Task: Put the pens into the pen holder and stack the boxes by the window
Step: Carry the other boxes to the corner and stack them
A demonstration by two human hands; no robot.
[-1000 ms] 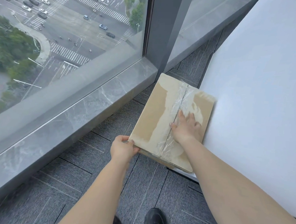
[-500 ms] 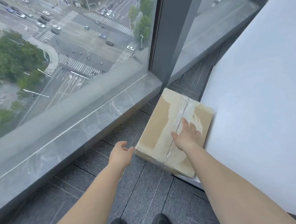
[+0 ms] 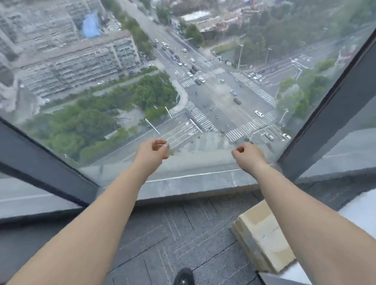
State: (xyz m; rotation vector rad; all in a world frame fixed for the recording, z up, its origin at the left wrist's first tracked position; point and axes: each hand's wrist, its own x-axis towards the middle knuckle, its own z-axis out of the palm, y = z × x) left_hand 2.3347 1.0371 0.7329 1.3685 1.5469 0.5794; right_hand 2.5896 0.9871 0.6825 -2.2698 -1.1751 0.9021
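Note:
A taped cardboard box (image 3: 262,240) lies on the grey carpet at the lower right, against a white panel (image 3: 362,214); my right forearm hides part of it. My left hand (image 3: 153,151) and my right hand (image 3: 247,155) are both raised in front of the window glass, well above and away from the box. Their fingers are loosely curled and hold nothing. No pens or pen holder are in view.
A grey stone window sill (image 3: 191,184) runs below the glass. Dark window posts stand at the left (image 3: 40,163) and at the right (image 3: 327,119). My black shoe (image 3: 183,281) is on the carpet near the bottom edge.
Both hands have left the box and risen in front of the window. The view has swung up and left, so the box now sits at the lower right.

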